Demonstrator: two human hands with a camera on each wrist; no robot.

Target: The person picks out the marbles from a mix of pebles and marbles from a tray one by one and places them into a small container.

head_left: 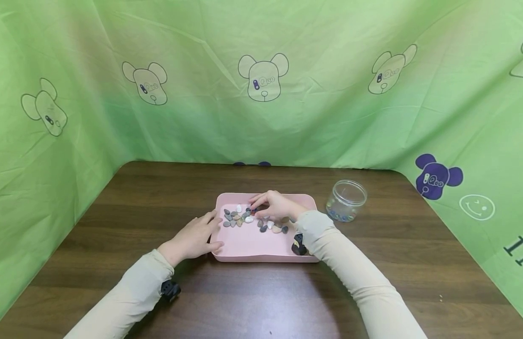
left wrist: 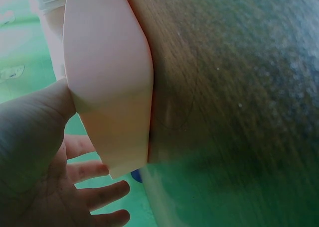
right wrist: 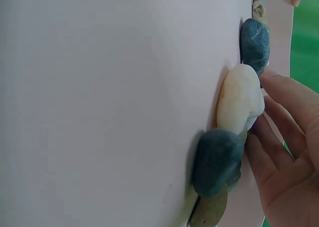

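Note:
A pink tray (head_left: 253, 245) lies on the table with grey, white and tan pebbles (head_left: 233, 218) spread across its far half. My left hand (head_left: 195, 235) rests at the tray's left side, fingers spread. In the left wrist view its thumb touches the tray wall (left wrist: 107, 53). Over the pebbles reaches my right hand (head_left: 280, 207), its fingers and thumb pointing down around a small reddish thing (head_left: 253, 212). In the right wrist view its fingertips are hidden behind a white pebble (right wrist: 239, 95) and a dark pebble (right wrist: 255, 45), so a grip cannot be made out.
To the right of the tray stands a clear open jar (head_left: 347, 200) with small bluish glass pieces at its bottom. The brown wooden table (head_left: 253, 301) is backed by a green printed cloth (head_left: 320, 127).

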